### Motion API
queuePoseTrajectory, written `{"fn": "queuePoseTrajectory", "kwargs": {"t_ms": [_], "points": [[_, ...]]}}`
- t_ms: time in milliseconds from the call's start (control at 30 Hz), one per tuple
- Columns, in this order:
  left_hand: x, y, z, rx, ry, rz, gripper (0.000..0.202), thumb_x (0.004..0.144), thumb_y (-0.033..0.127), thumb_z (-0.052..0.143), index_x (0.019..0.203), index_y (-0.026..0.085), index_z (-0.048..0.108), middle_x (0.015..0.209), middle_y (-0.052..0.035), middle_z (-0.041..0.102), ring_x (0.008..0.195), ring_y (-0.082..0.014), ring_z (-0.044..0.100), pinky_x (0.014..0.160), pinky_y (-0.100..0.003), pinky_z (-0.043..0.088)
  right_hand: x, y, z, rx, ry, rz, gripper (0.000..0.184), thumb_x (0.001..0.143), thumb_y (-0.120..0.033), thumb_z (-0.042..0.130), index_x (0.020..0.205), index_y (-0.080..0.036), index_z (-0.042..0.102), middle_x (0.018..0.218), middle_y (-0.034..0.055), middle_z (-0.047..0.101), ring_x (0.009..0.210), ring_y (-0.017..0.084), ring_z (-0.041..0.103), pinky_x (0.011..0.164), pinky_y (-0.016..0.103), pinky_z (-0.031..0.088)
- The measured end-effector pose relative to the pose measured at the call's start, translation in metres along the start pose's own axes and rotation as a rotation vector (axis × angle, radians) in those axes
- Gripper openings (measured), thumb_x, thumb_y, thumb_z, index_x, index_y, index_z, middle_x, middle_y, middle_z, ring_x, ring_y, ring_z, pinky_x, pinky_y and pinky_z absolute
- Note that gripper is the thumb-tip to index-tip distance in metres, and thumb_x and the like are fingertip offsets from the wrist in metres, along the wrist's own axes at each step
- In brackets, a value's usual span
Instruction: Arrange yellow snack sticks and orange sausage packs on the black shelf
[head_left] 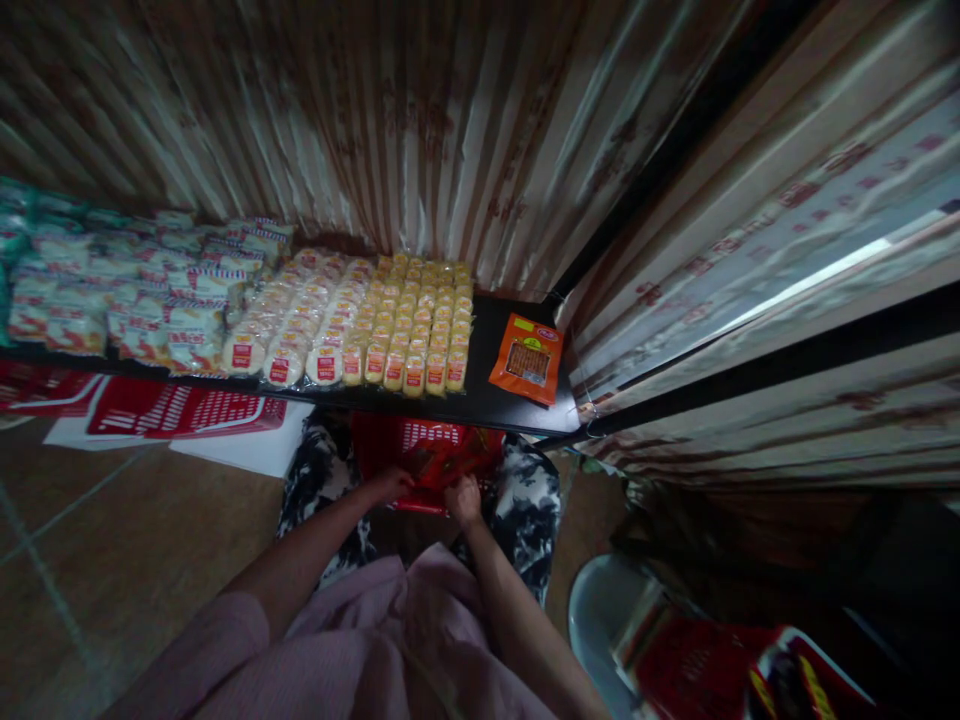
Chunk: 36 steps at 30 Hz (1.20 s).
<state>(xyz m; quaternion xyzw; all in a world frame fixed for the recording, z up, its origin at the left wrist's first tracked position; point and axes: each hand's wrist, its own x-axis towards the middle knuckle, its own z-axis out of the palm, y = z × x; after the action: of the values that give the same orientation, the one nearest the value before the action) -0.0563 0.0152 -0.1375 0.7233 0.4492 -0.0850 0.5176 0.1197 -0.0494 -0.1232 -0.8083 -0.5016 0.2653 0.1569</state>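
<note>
A red plastic basket (375, 440) sits between my knees, below the shelf's front edge. Inside it are orange-red snack packets (459, 458), dim and partly overlapping. At the left of these my left hand (392, 484) has its fingers closed at a packet's edge. My right hand (464, 497) pinches the near edge of a packet on the right side. The fingertips of both hands are partly hidden in shadow. Above the basket, one orange snack packet (529, 358) with a clear window lies flat on the black shelf (487, 385).
Rows of wrapped round cakes (281, 330) and yellow wrapped cakes (416, 330) stand on the shelf, with white snack bags (150, 300) farther left. Red baskets (180, 405) lie under it. A grey tub (592, 600) stands at lower right. Striped curtains (420, 130) hang behind.
</note>
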Motion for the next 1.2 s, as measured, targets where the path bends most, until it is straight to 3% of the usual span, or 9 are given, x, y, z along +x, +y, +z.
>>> {"fn": "queuePoseTrajectory", "kwargs": {"t_ms": [167, 300, 400, 567, 800, 933, 1000, 1100, 1200], "points": [[-0.011, 0.005, 0.005, 0.089, 0.024, 0.028, 0.030, 0.077, 0.015, 0.047, 0.097, 0.015, 0.069, 0.103, -0.0050, 0.069, 0.091, -0.0152, 0.060, 0.082, -0.023, 0.042, -0.005, 0.002, -0.007, 0.021, 0.246, 0.089, 0.056, 0.069, -0.013, 0.037, 0.122, 0.004, 0.048, 0.120, 0.0252, 0.054, 0.114, 0.029, 0.049, 0.096, 0.039, 0.039], [-0.018, 0.008, 0.005, 0.138, 0.054, 0.061, 0.024, 0.077, 0.018, 0.047, 0.085, 0.018, 0.071, 0.092, -0.0020, 0.071, 0.085, -0.0140, 0.060, 0.078, -0.022, 0.042, -0.012, -0.002, -0.007, 0.069, 0.447, -0.098, 0.064, 0.067, -0.013, 0.040, 0.130, -0.005, 0.040, 0.139, 0.0185, 0.036, 0.131, 0.028, 0.031, 0.105, 0.042, 0.030], [-0.021, 0.009, 0.005, 0.158, 0.105, 0.062, 0.024, 0.079, 0.019, 0.046, 0.080, 0.016, 0.070, 0.085, -0.0024, 0.071, 0.080, -0.0135, 0.060, 0.074, -0.021, 0.041, -0.017, -0.004, -0.002, 0.060, 0.348, -0.131, 0.055, 0.067, -0.012, 0.041, 0.121, -0.011, 0.052, 0.133, 0.0151, 0.044, 0.127, 0.028, 0.036, 0.105, 0.042, 0.030], [-0.029, 0.017, 0.003, 0.169, 0.218, 0.049, 0.028, 0.084, 0.020, 0.040, 0.084, 0.014, 0.067, 0.086, -0.0043, 0.069, 0.080, -0.0136, 0.060, 0.074, -0.022, 0.041, -0.021, -0.005, 0.002, 0.158, 0.210, -0.086, 0.045, 0.072, -0.015, 0.040, 0.112, -0.008, 0.060, 0.125, 0.0166, 0.052, 0.118, 0.025, 0.048, 0.103, 0.034, 0.035], [-0.044, 0.067, -0.002, 0.194, 0.357, 0.094, 0.034, 0.091, 0.027, 0.031, 0.093, 0.017, 0.063, 0.098, -0.0062, 0.068, 0.089, -0.0154, 0.060, 0.080, -0.025, 0.041, -0.015, -0.006, -0.004, 0.387, 0.023, 0.074, 0.041, 0.082, -0.037, 0.037, 0.101, -0.013, 0.064, 0.096, 0.0109, 0.069, 0.092, 0.022, 0.064, 0.086, 0.032, 0.047], [-0.052, 0.093, -0.003, 0.264, 0.367, 0.197, 0.034, 0.091, 0.027, 0.031, 0.087, 0.018, 0.063, 0.093, -0.0061, 0.067, 0.087, -0.0159, 0.060, 0.079, -0.025, 0.042, -0.013, -0.004, -0.008, 0.459, 0.029, 0.077, 0.049, 0.085, -0.046, 0.030, 0.094, -0.014, 0.066, 0.092, 0.0105, 0.070, 0.090, 0.021, 0.064, 0.083, 0.030, 0.047], [-0.057, 0.102, -0.006, 0.351, 0.349, 0.271, 0.034, 0.091, 0.025, 0.030, 0.084, 0.017, 0.062, 0.090, -0.0065, 0.067, 0.085, -0.0165, 0.060, 0.078, -0.026, 0.043, -0.013, -0.003, -0.010, 0.542, 0.101, 0.093, 0.050, 0.083, -0.046, 0.032, 0.098, -0.012, 0.064, 0.100, 0.0127, 0.068, 0.097, 0.022, 0.062, 0.087, 0.032, 0.046], [-0.062, 0.116, -0.018, 0.520, 0.261, 0.369, 0.029, 0.089, 0.020, 0.034, 0.084, 0.017, 0.063, 0.089, -0.0072, 0.066, 0.083, -0.0181, 0.060, 0.075, -0.028, 0.045, -0.016, 0.000, -0.013, 0.625, 0.244, 0.106, 0.048, 0.078, -0.038, 0.038, 0.112, -0.012, 0.058, 0.116, 0.0143, 0.062, 0.110, 0.023, 0.056, 0.094, 0.036, 0.043], [-0.065, 0.126, -0.034, 0.673, 0.173, 0.442, 0.026, 0.086, 0.016, 0.037, 0.086, 0.015, 0.063, 0.089, -0.0091, 0.066, 0.080, -0.0207, 0.060, 0.069, -0.031, 0.047, -0.020, 0.001, -0.019, 0.607, 0.283, -0.004, 0.048, 0.069, -0.027, 0.041, 0.112, -0.015, 0.060, 0.121, 0.0125, 0.058, 0.115, 0.023, 0.052, 0.100, 0.039, 0.037]]}}
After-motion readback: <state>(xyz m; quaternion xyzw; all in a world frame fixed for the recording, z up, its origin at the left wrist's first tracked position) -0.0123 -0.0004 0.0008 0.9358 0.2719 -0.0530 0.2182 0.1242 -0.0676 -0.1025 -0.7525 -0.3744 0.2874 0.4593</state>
